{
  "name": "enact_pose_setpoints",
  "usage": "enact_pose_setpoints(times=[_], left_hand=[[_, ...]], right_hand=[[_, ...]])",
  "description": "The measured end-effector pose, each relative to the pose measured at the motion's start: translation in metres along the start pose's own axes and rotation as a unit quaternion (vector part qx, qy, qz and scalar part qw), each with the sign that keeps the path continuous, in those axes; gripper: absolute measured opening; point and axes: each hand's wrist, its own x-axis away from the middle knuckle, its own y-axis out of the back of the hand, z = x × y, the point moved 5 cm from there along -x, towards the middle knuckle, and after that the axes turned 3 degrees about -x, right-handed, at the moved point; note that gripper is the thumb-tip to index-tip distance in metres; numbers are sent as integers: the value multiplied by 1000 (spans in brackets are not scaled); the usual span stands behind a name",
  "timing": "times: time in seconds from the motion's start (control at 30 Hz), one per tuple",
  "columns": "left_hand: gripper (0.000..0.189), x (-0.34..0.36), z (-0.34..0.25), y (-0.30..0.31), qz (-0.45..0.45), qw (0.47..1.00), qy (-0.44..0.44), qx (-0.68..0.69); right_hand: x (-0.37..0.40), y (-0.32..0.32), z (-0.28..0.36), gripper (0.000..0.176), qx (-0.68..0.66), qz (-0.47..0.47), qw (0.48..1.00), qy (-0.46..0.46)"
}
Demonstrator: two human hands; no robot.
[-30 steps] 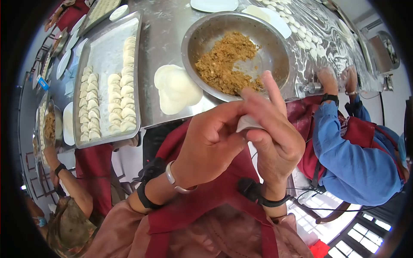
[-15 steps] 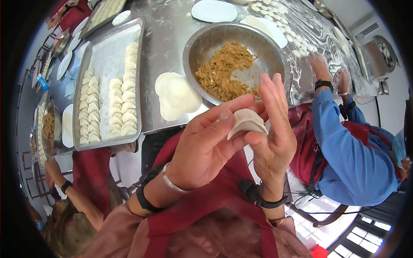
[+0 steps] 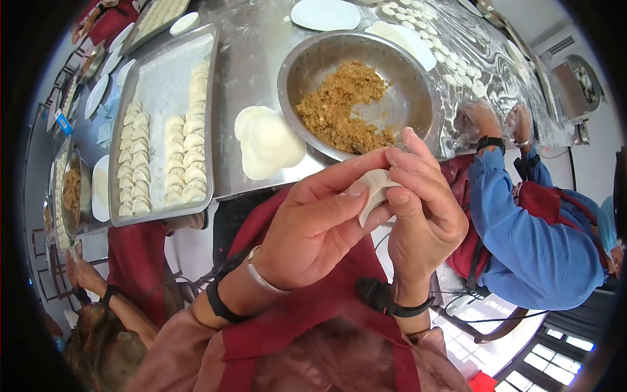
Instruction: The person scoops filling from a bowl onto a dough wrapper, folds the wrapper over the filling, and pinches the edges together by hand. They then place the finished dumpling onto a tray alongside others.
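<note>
A folded white dumpling (image 3: 375, 191) is held between both my hands, below the near rim of the metal bowl. My left hand (image 3: 313, 225) pinches its left side with thumb and fingers. From the right, my right hand (image 3: 428, 219) presses thumb and curled fingers on the dumpling; part of it is hidden behind them. Brown minced filling (image 3: 343, 104) lies in the wide steel bowl (image 3: 287, 85). Beside the bowl, to its left, overlapping round dough wrappers (image 3: 264, 144) rest on the steel table (image 3: 251, 55).
A metal tray (image 3: 163, 55) with rows of finished dumplings (image 3: 134, 160) stands at left. White plates (image 3: 325, 14) and many small dough pieces (image 3: 450, 65) lie farther back. A co-worker in blue sleeves (image 3: 529, 228) works at right; another person's hand (image 3: 85, 274) is at lower left.
My right hand has turned and curled its fingers, with its thumb now on the dumpling. The dumpling has tilted more upright. The co-worker's hand at right has moved slightly nearer.
</note>
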Motion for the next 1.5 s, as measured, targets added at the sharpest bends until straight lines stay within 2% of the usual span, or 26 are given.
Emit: enact_pose_setpoints(times=[0.17,0.23,0.27,0.33,0.37,0.4,0.47,0.5,0.57,0.67,0.77,0.87,0.93,1.0,1.07,1.17,1.27,1.3,1.37,1.4,1.43,1.47,1.5], left_hand=[[49,1,0,0,-34,999,9,-24],[50,0,-1,0,-12,999,15,-50],[50,0,-3,0,-14,999,14,-50],[54,0,-5,0,-9,997,24,-70],[54,-1,-6,1,-10,997,24,-72],[55,0,-6,2,7,997,33,-72],[57,2,-5,1,22,996,42,-72],[52,4,-4,-1,-1,997,61,-57],[48,6,-3,-3,-24,996,78,-40],[47,6,-3,-4,-25,996,68,-51],[47,5,-3,-2,5,997,70,-34],[57,7,-5,0,1,993,85,-82],[57,7,-5,0,-55,986,103,-117],[57,7,-4,1,-49,985,116,-119],[57,7,-3,1,-43,983,129,-121],[57,8,-2,0,-37,985,128,-112],[61,8,-3,4,-84,980,119,-138],[58,7,-3,0,-47,985,104,-129],[57,6,-6,-5,-4,989,85,-121],[53,8,-11,-6,25,973,68,-219],[51,8,-13,-8,54,946,50,-315],[51,9,-8,-10,58,945,49,-317],[49,11,-4,-9,13,952,-2,-307]], right_hand=[[0,6,3,22,36,14,999,32],[-2,5,2,30,42,74,996,35],[-4,2,4,30,40,75,996,34],[-8,-1,4,41,-56,27,998,-20],[-7,0,3,50,-46,52,997,-27],[-7,1,4,50,-47,52,997,-28],[-8,-2,8,43,-12,94,995,-17],[-8,1,5,43,-12,95,995,-19],[-8,1,4,33,-1,161,985,58],[-4,2,7,27,42,141,988,53],[-8,4,3,27,38,183,981,40],[-14,-1,11,33,25,187,981,39],[-15,-2,13,34,28,214,975,55],[-14,0,14,35,31,239,968,72],[-11,1,12,27,63,287,952,86],[-10,-1,13,22,82,281,952,91],[-13,-7,13,18,130,295,943,84],[-11,-8,13,18,130,295,942,86],[-6,-1,15,20,107,217,964,109],[-3,-4,16,20,110,217,963,114],[-3,-2,16,20,80,142,983,86],[-2,1,15,21,48,65,995,56],[0,0,15,19,61,48,996,47]])
